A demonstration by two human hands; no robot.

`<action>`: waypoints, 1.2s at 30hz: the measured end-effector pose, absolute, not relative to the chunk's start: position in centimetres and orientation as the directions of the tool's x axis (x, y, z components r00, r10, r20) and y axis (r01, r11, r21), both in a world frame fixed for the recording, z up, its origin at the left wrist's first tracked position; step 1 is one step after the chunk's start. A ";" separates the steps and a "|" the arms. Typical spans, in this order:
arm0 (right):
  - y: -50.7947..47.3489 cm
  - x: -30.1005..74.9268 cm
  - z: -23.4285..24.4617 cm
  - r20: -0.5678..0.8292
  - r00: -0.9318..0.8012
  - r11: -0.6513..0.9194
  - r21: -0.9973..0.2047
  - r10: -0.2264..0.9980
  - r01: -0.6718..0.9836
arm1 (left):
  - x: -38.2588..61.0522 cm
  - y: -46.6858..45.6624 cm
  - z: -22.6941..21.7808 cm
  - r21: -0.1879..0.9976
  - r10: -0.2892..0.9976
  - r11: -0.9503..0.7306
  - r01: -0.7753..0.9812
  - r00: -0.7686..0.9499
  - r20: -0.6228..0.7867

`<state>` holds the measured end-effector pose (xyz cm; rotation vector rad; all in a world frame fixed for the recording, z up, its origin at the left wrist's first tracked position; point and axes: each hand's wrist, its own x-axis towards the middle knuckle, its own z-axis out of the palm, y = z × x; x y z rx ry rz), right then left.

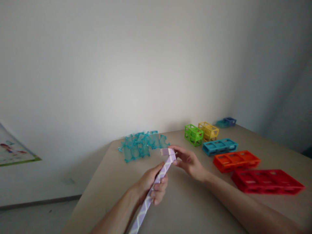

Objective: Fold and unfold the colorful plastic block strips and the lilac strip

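A long lilac-and-white twisting snake puzzle (146, 203) runs from the bottom of the view up to the middle of the table. My left hand (152, 185) is wrapped around its middle. My right hand (188, 161) pinches the top end, where the last segments (167, 151) are bent sideways to the left. Both hands hover over the beige table (185, 208).
A pile of clear teal pieces (141, 145) lies at the table's far left. Open plastic frames line the right side: green (193, 134), yellow (208, 130), blue (219, 146), orange (236, 160), red (266, 181), and small dark ones (226, 122) at the back. A white wall stands behind.
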<state>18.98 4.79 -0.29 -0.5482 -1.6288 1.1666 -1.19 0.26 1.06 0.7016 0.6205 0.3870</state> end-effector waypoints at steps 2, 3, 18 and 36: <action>4.5 19.1 0.0 0.537 -0.354 0.537 -0.837 0.766 -0.108 | -1.6 0.5 1.1 0.688 0.493 0.716 -0.118 0.783 -0.379; 4.3 19.2 0.3 0.580 -0.346 0.595 -0.800 0.737 -0.074 | -1.8 0.6 1.1 0.682 0.479 0.722 -0.115 0.795 -0.373; 4.2 19.3 1.1 0.525 -0.482 0.568 -0.820 0.701 -0.067 | -0.1 -0.6 0.4 0.867 0.679 0.495 -0.064 0.651 -0.339; 4.8 17.6 -0.9 0.125 -0.510 0.098 -0.992 0.851 -0.079 | 0.5 -0.5 -0.4 0.930 0.817 0.357 -0.086 0.511 -0.267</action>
